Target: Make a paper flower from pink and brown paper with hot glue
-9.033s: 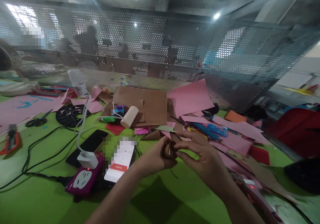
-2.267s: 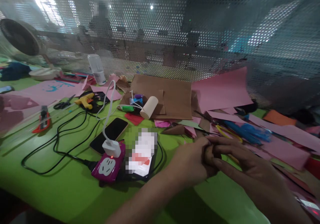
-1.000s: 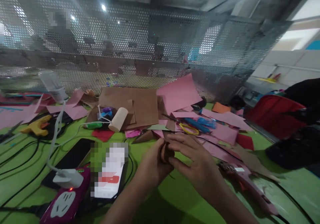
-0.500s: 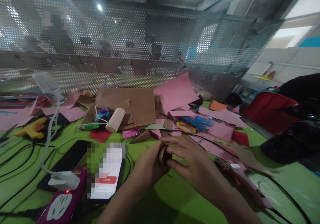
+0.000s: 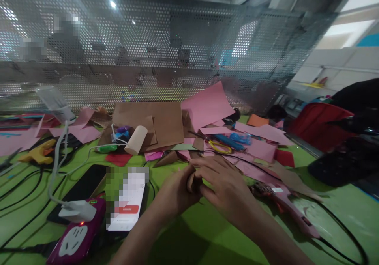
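Yellow glue gun [image 5: 38, 153] newly at far left! Left hand [image 5: 174, 192] grips brown piece [image 5: 192, 182] above surface [image 5: 192, 239]; right hand [image 5: 223, 184] curls over it, grip unclear. Likely shaping step; next calls for steady hold.

Legible text: none. Phone [image 5: 126, 221] on green table [image 5: 189, 239]: screen [image 5: 134, 194] partly pixelated, lettering on red button [image 5: 130, 209] too small to read. Pink glue gun [image 5: 291, 211], toward table's right edge: white label [image 5: 277, 190] on body, print too blurred to make out.
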